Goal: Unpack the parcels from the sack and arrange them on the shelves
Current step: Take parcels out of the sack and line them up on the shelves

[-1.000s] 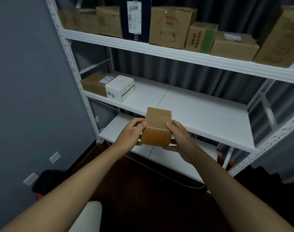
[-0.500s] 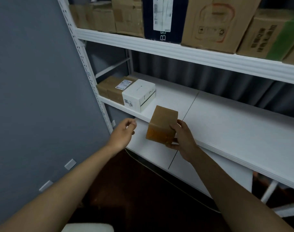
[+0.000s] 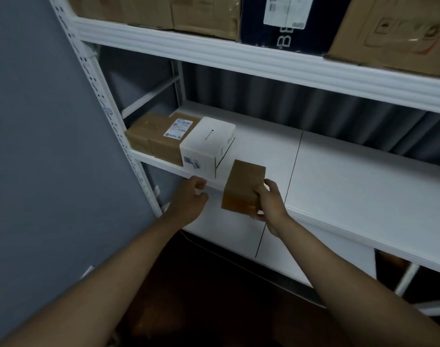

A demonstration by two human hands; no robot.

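Observation:
My right hand (image 3: 270,204) grips a small brown cardboard parcel (image 3: 244,187) by its right side and holds it tilted at the front edge of the middle shelf (image 3: 339,171). My left hand (image 3: 190,197) hovers just left of the parcel with loosely curled fingers and holds nothing. Right behind the parcel on the same shelf stands a white box (image 3: 209,144), with two brown parcels (image 3: 161,136) to its left. No sack is in view.
The top shelf (image 3: 239,56) carries several cardboard boxes and a dark blue box (image 3: 286,21). A lower shelf (image 3: 239,236) lies under my hands. A white perforated upright (image 3: 106,113) and a grey wall (image 3: 38,146) stand at the left. The floor below is dark.
My left hand let go of the brown parcel and drew off to the left. My right hand carried the parcel forward to the middle shelf's edge, and I moved closer to the shelves.

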